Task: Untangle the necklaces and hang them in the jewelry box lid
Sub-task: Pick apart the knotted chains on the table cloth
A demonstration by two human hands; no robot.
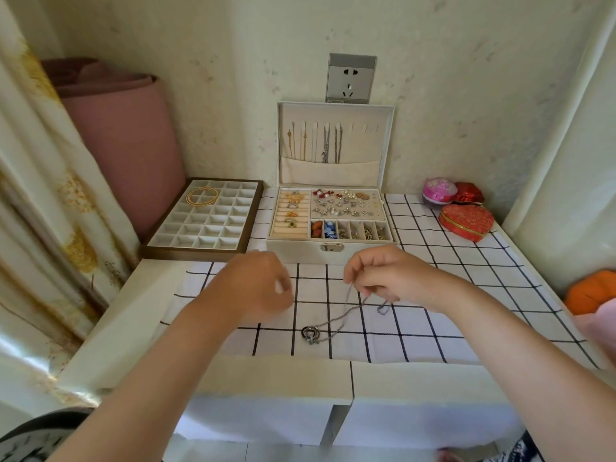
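Right hand pinches necklace over checked tablecloth; left hand blurred, grip unclear.

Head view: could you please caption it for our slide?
Right hand pinches a silver necklace trailing onto checked cloth before the open jewelry box; left hand nearby.

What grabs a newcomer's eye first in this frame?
The right hand pinches a silver necklace at centre, its ring pendant lying on the checked cloth, left hand close by. Behind stands the open jewelry box, chains hanging in its lid; a red heart-shaped box sits far right.
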